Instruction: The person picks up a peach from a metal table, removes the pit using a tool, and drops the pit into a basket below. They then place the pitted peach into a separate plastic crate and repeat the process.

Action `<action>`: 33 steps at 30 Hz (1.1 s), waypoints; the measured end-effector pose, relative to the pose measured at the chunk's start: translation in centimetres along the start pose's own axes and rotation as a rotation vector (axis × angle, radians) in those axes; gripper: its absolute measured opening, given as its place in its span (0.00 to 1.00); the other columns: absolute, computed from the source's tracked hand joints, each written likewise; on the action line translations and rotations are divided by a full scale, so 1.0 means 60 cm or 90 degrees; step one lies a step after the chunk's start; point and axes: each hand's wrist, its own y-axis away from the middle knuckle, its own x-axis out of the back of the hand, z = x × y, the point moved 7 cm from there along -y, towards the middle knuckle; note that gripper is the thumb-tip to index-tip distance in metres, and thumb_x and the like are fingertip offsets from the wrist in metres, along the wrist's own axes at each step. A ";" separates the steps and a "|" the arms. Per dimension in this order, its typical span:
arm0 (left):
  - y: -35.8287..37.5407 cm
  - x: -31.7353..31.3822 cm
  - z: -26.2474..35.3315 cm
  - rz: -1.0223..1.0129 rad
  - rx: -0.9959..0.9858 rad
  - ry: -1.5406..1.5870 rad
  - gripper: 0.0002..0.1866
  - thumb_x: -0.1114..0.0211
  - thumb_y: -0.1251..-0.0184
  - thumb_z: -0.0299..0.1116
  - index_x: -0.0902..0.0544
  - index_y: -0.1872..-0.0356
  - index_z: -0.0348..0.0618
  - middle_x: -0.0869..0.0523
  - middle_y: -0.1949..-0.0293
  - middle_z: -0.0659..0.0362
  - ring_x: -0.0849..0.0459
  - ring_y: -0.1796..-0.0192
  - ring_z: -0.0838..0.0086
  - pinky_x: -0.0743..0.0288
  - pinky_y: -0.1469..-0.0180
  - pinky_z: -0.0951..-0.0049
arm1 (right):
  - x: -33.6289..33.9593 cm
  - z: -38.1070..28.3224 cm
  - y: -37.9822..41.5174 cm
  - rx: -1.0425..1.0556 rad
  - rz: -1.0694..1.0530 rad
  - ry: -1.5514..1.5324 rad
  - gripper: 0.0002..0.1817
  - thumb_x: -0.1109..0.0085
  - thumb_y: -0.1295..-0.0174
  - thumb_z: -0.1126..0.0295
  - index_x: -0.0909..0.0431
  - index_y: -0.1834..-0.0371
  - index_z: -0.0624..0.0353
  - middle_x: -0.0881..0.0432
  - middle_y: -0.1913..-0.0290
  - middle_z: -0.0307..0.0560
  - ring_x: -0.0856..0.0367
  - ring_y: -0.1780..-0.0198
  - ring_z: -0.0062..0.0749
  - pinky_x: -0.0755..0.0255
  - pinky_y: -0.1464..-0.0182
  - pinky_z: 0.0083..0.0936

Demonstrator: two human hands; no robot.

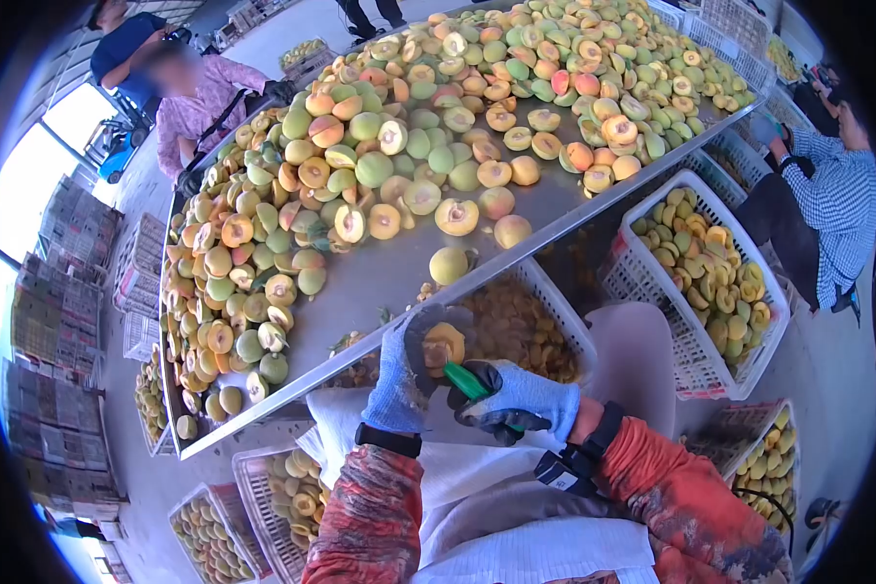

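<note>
My left hand (406, 368), in a blue glove with dark palm and fingers, is closed around a cut peach half (444, 346) whose orange-yellow cut face shows. Just to its right my right hand (521, 397), gloved the same way, grips a green-handled tool (468, 381). The tool's front end meets the lower edge of the peach half, and its working tip is hidden. Both hands are over my lap, at the near edge of a metal table (346, 307). A whole-looking peach (449, 265) lies on the table beyond my left hand.
Halved peaches (375, 170) are heaped across the table. Under its edge stands a crate of pits and scraps (516, 326). White crates of peach halves (711, 292) stand right and below left. Co-workers (204, 102) sit across the table and at right (837, 204).
</note>
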 end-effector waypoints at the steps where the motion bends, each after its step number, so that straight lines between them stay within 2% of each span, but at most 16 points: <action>1: -0.007 0.002 -0.009 0.015 0.068 0.048 0.31 0.30 0.49 0.44 0.27 0.47 0.35 0.19 0.53 0.50 0.18 0.58 0.66 0.21 0.58 0.69 | 0.001 0.000 0.006 -0.034 -0.036 -0.077 0.22 0.37 0.49 0.73 0.30 0.49 0.60 0.23 0.69 0.38 0.29 0.81 0.18 0.34 0.84 0.16; 2: -0.010 0.000 -0.013 0.028 0.138 0.094 0.36 0.23 0.57 0.42 0.27 0.47 0.36 0.20 0.52 0.52 0.18 0.56 0.70 0.21 0.56 0.68 | 0.001 -0.012 0.018 -0.032 -0.036 -0.079 0.22 0.37 0.49 0.73 0.30 0.49 0.60 0.23 0.69 0.38 0.29 0.81 0.18 0.34 0.84 0.16; 4: 0.002 0.013 0.020 0.083 0.015 0.127 0.28 0.31 0.47 0.45 0.25 0.50 0.36 0.18 0.57 0.53 0.17 0.58 0.69 0.21 0.57 0.68 | 0.006 -0.068 0.056 0.134 -0.051 -0.170 0.18 0.36 0.48 0.71 0.28 0.55 0.58 0.24 0.73 0.37 0.30 0.85 0.17 0.36 0.85 0.15; 5: -0.008 0.001 -0.023 -0.126 0.279 0.584 0.23 0.42 0.38 0.46 0.24 0.51 0.37 0.18 0.59 0.53 0.17 0.59 0.67 0.20 0.57 0.66 | 0.035 -0.059 0.054 0.102 -0.015 -0.116 0.19 0.36 0.48 0.69 0.28 0.53 0.58 0.23 0.72 0.38 0.27 0.80 0.17 0.32 0.81 0.14; 6: -0.009 0.008 -0.049 -0.128 0.281 0.582 0.23 0.42 0.38 0.46 0.24 0.51 0.37 0.18 0.59 0.53 0.17 0.59 0.67 0.20 0.57 0.66 | 0.068 -0.053 0.049 0.120 0.100 -0.028 0.16 0.36 0.46 0.67 0.27 0.56 0.58 0.23 0.72 0.38 0.25 0.78 0.19 0.30 0.78 0.16; 8: 0.001 0.096 -0.071 0.263 0.105 0.049 0.20 0.48 0.34 0.44 0.25 0.50 0.38 0.20 0.54 0.52 0.19 0.53 0.63 0.19 0.57 0.63 | 0.095 -0.029 0.033 0.130 0.186 0.084 0.15 0.37 0.44 0.66 0.27 0.57 0.58 0.22 0.71 0.39 0.25 0.77 0.20 0.30 0.77 0.17; 12: 0.003 0.039 -0.032 0.315 0.126 0.458 0.21 0.48 0.33 0.42 0.28 0.46 0.38 0.23 0.48 0.50 0.24 0.45 0.61 0.22 0.48 0.60 | 0.121 -0.007 0.038 0.134 0.442 0.431 0.12 0.39 0.40 0.63 0.27 0.61 0.58 0.22 0.68 0.39 0.25 0.76 0.23 0.31 0.76 0.19; 14: 0.014 0.001 -0.025 0.279 0.088 0.483 0.21 0.48 0.33 0.41 0.29 0.44 0.38 0.24 0.47 0.49 0.24 0.45 0.59 0.25 0.44 0.59 | 0.070 0.009 0.006 0.135 0.264 -0.126 0.13 0.39 0.40 0.64 0.27 0.57 0.58 0.22 0.66 0.37 0.26 0.74 0.19 0.31 0.76 0.19; 16: 0.028 -0.033 -0.033 0.125 0.101 0.376 0.24 0.45 0.35 0.41 0.31 0.42 0.40 0.26 0.44 0.50 0.23 0.46 0.60 0.23 0.48 0.63 | 0.059 0.015 -0.012 0.210 0.232 -0.204 0.16 0.38 0.41 0.67 0.27 0.51 0.57 0.23 0.66 0.36 0.28 0.73 0.16 0.31 0.77 0.20; 20: 0.083 -0.025 -0.055 0.065 0.181 0.173 0.24 0.47 0.34 0.45 0.31 0.43 0.40 0.25 0.46 0.49 0.24 0.45 0.60 0.27 0.43 0.56 | 0.043 -0.009 0.017 0.178 0.283 0.072 0.23 0.37 0.43 0.66 0.29 0.44 0.57 0.20 0.67 0.42 0.23 0.77 0.24 0.28 0.74 0.23; 21: 0.080 -0.038 -0.036 -0.052 0.039 -0.082 0.24 0.48 0.33 0.46 0.31 0.43 0.39 0.25 0.46 0.50 0.23 0.45 0.61 0.27 0.43 0.55 | 0.038 -0.031 0.029 0.261 0.373 0.379 0.24 0.39 0.42 0.63 0.30 0.43 0.58 0.19 0.67 0.46 0.21 0.76 0.33 0.26 0.71 0.27; 22: 0.087 -0.035 -0.040 -0.044 0.036 -0.080 0.24 0.48 0.33 0.46 0.31 0.43 0.39 0.25 0.46 0.50 0.23 0.45 0.61 0.27 0.43 0.55 | 0.019 -0.050 0.039 0.344 0.451 0.693 0.25 0.40 0.42 0.60 0.30 0.42 0.58 0.19 0.66 0.51 0.19 0.75 0.41 0.25 0.69 0.31; 23: 0.094 -0.024 -0.047 0.003 0.059 -0.048 0.24 0.48 0.33 0.46 0.31 0.43 0.38 0.24 0.46 0.50 0.23 0.45 0.61 0.27 0.43 0.55 | 0.020 -0.049 0.040 0.364 0.459 0.657 0.25 0.41 0.42 0.57 0.29 0.45 0.58 0.19 0.62 0.56 0.19 0.68 0.51 0.25 0.66 0.38; 26: 0.098 0.023 -0.070 0.118 0.144 0.126 0.24 0.48 0.33 0.44 0.29 0.44 0.36 0.23 0.47 0.50 0.23 0.45 0.61 0.26 0.44 0.55 | 0.009 -0.052 0.060 0.367 0.466 0.723 0.23 0.38 0.46 0.58 0.28 0.50 0.58 0.20 0.61 0.54 0.19 0.66 0.49 0.25 0.65 0.40; 28: 0.101 0.051 -0.085 0.190 0.177 0.473 0.24 0.48 0.34 0.43 0.28 0.45 0.35 0.23 0.47 0.49 0.23 0.45 0.58 0.27 0.44 0.57 | -0.007 -0.047 0.056 0.314 0.426 0.738 0.22 0.37 0.49 0.60 0.29 0.54 0.56 0.22 0.61 0.53 0.20 0.65 0.51 0.26 0.66 0.42; 33: 0.087 0.041 -0.057 0.302 0.104 0.585 0.22 0.49 0.33 0.43 0.27 0.50 0.31 0.20 0.53 0.43 0.21 0.51 0.52 0.28 0.45 0.50 | -0.058 -0.035 0.028 0.235 0.439 0.906 0.19 0.39 0.48 0.64 0.31 0.56 0.58 0.24 0.67 0.53 0.20 0.70 0.48 0.27 0.70 0.40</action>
